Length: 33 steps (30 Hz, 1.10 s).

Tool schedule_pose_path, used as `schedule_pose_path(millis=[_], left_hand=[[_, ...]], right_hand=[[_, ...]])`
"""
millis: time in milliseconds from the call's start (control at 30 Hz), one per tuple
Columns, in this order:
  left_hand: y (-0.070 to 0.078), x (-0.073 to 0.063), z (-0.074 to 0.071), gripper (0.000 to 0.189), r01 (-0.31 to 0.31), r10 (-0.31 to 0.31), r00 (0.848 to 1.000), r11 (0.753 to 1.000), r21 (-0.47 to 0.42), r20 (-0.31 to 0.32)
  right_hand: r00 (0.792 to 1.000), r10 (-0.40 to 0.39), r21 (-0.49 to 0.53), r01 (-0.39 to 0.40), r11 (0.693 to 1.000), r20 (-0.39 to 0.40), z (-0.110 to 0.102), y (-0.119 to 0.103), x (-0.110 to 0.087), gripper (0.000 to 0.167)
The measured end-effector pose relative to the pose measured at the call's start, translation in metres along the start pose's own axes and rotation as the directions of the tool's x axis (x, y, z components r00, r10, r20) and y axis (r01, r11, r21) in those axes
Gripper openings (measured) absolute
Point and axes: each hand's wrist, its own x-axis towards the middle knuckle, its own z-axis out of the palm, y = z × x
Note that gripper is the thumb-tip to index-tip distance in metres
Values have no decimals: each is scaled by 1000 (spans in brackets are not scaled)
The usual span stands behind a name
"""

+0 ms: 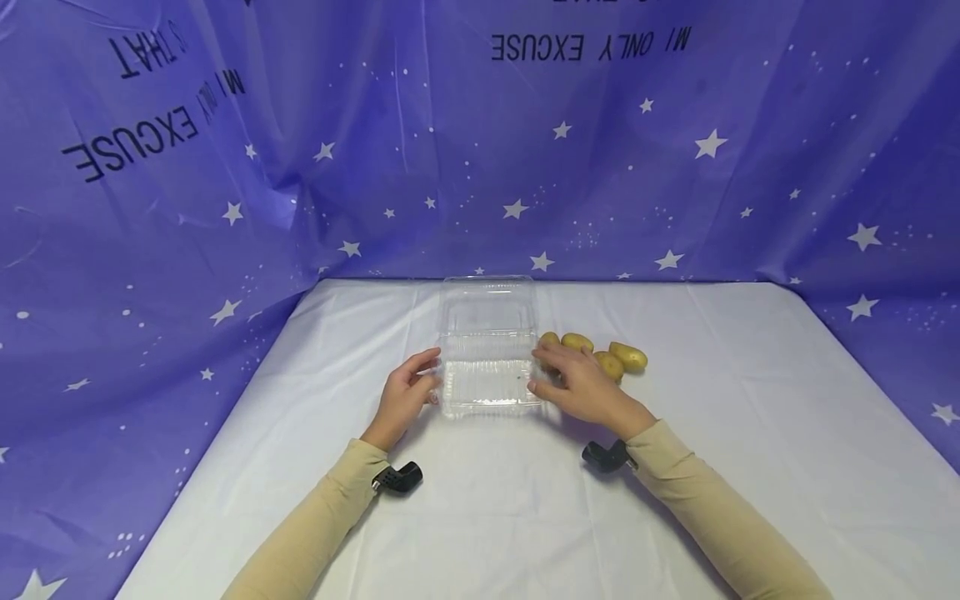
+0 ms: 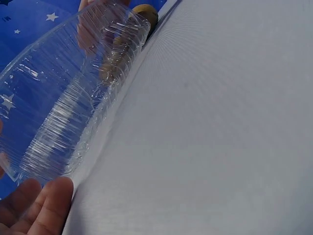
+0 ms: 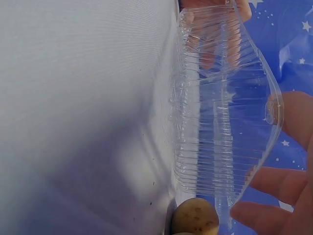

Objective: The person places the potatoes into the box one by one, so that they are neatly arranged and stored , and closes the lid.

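Beige sleeves (image 1: 735,508) reach over the white table (image 1: 487,508), with a black wrist camera (image 1: 399,477) by each cuff. Ahead of them we see the left hand (image 1: 401,404) and right hand (image 1: 592,392) flanking a clear plastic box (image 1: 487,379), which lies between them, roughly as near to one as to the other. Both hands angle inward, palms toward its sides, thumbs apart from the other fingers. The right fingers are spread along the rim and touch it; on the left, we cannot tell whether the fingertips press the plastic or stand just beside it.

The box is open, its long axis running straight away from us, base near and lid far. Just past the right hand, partly hidden by it, potatoes (image 1: 608,367) lie to the box's right, well apart from the left hand. Behind everything hangs a blue starry curtain (image 1: 517,183).
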Motion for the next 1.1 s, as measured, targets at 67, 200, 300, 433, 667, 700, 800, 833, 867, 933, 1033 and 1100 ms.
schedule_pose_path(millis=[67, 200, 300, 433, 667, 700, 800, 833, 867, 933, 1033, 1100], left_hand=[[0, 0, 1, 53, 2, -2, 1000, 1000, -4, -3], [0, 0, 2, 53, 10, -10, 1000, 1000, -6, 1], [0, -2, 2, 53, 10, -10, 1000, 1000, -10, 0], [0, -2, 1, 53, 6, -7, 1000, 1000, -12, -8], [2, -1, 1, 53, 5, -5, 1000, 1000, -19, -12], [2, 0, 1, 53, 4, -5, 1000, 1000, -19, -13], [2, 0, 1, 52, 3, -3, 1000, 1000, -21, -13], [2, 0, 1, 52, 3, -3, 1000, 1000, -22, -12], [1, 0, 1, 52, 2, -2, 1000, 1000, -23, -11], [1, 0, 1, 52, 3, -3, 1000, 1000, -26, -11], [0, 0, 1, 52, 2, -2, 1000, 1000, -27, -13], [0, 0, 1, 52, 0, 0, 1000, 1000, -24, -15]], right_hand=[[1000, -1, -2, 1, 1000, 0, -1, 0, 0, 62], [1000, -1, 8, 1, 1000, -3, -1, 1, -2, 62], [1000, -3, 21, 3, 1000, -5, 0, 1, -3, 61], [1000, -17, 50, 18, 999, -20, 0, 3, -3, 60], [997, -39, 80, 44, 996, -63, -6, 8, -1, 49], [998, -31, 84, 36, 996, -62, -8, 9, -1, 49], [999, 9, 84, -4, 996, -51, -13, 11, -3, 54], [999, 24, 89, -20, 996, -46, -15, 12, -4, 57], [998, 37, 94, -32, 995, -42, -16, 13, -4, 57], [998, 55, 119, -50, 992, -40, -21, 18, -5, 55], [995, 87, 154, -80, 985, -45, -28, 25, -7, 54], [992, 114, 151, -104, 983, -58, -33, 31, -9, 55]])
